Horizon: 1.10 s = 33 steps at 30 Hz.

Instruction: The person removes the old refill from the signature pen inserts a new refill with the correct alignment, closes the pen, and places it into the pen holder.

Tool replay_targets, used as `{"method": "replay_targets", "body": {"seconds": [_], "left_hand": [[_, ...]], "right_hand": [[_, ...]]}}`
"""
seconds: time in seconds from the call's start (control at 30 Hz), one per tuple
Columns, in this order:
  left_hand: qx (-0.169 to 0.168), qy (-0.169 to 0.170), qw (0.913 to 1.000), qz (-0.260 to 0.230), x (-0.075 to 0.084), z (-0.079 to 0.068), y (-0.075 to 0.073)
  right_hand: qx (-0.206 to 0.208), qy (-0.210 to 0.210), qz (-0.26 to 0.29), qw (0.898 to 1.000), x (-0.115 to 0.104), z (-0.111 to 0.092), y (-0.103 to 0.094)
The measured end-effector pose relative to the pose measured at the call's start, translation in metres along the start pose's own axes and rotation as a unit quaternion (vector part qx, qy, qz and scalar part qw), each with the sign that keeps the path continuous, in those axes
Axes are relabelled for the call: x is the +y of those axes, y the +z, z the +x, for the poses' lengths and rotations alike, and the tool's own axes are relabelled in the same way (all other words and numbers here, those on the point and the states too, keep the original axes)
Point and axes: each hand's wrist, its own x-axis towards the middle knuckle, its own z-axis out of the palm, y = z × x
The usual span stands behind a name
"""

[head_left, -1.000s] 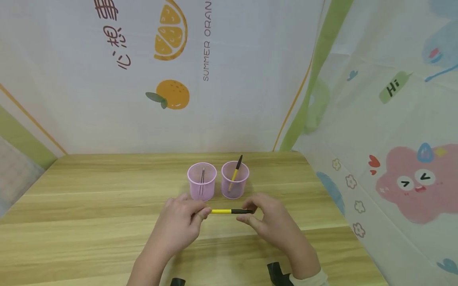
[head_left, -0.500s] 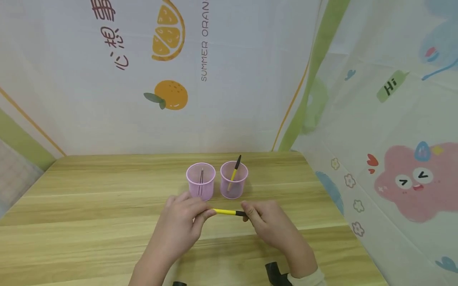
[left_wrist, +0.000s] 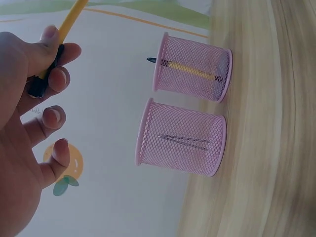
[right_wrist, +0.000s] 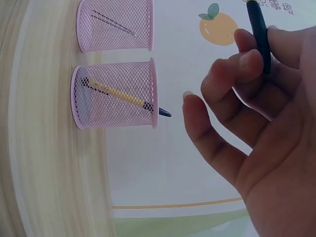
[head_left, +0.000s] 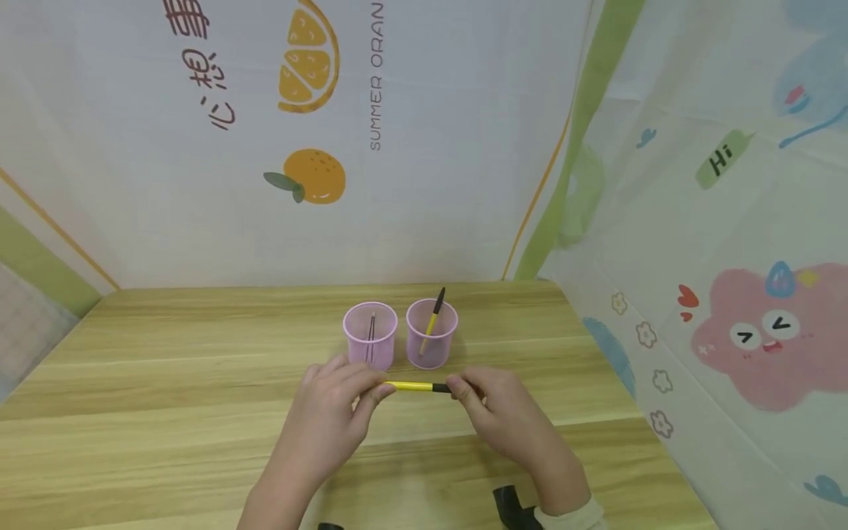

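In the head view a yellow pen (head_left: 414,386) with a black end lies level in the air between both hands. My left hand (head_left: 331,408) pinches one end with thumb and fingers. In the left wrist view that end shows a black clip (left_wrist: 42,81), and the other fingers spread loosely. My right hand (head_left: 500,405) pinches the black grip end (right_wrist: 259,37), its tip partly covered by the fingers. Just beyond the hands, two pink mesh pen holders stand side by side. The left holder (head_left: 386,353) contains thin dark tweezers (left_wrist: 182,142); the right holder (head_left: 445,352) contains a similar yellow-black pen (head_left: 439,305).
Both holders stand upright on the wood-grain table (head_left: 199,368). A printed white cloth (head_left: 450,184) rises behind the table, and another hangs along its right side. Black elbow-shaped pieces (head_left: 510,506) show near the bottom edge beside the wrists.
My right hand, earlier parted around the pen's black end, has closed its thumb and fingers on it. The pen tilted slightly, then came level again. The left hand keeps its pinch.
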Motion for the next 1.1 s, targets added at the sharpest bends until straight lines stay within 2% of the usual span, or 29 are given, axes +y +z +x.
{"method": "replay_targets", "body": {"seconds": [0.43,0.7,0.83,1.1], "left_hand": [[-0.012,-0.034,0.9993,0.000,0.0004,0.0004,-0.0015],[-0.011,-0.039,0.9992,0.001,0.0014,0.0012,-0.0006],[-0.002,-0.025,0.9997,-0.005,0.0008,0.0012,-0.0001],[0.054,0.049,0.9971,-0.020,-0.0017,0.0035,-0.0002]], "right_hand": [[0.034,-0.048,0.016,0.998,-0.0025,0.0026,-0.0034],[0.040,-0.050,0.027,0.998,-0.0024,0.0040,-0.0037],[0.044,-0.056,0.027,0.997,-0.0020,0.0034,-0.0038],[0.026,-0.034,0.027,0.999,-0.0022,0.0020,-0.0043]]}}
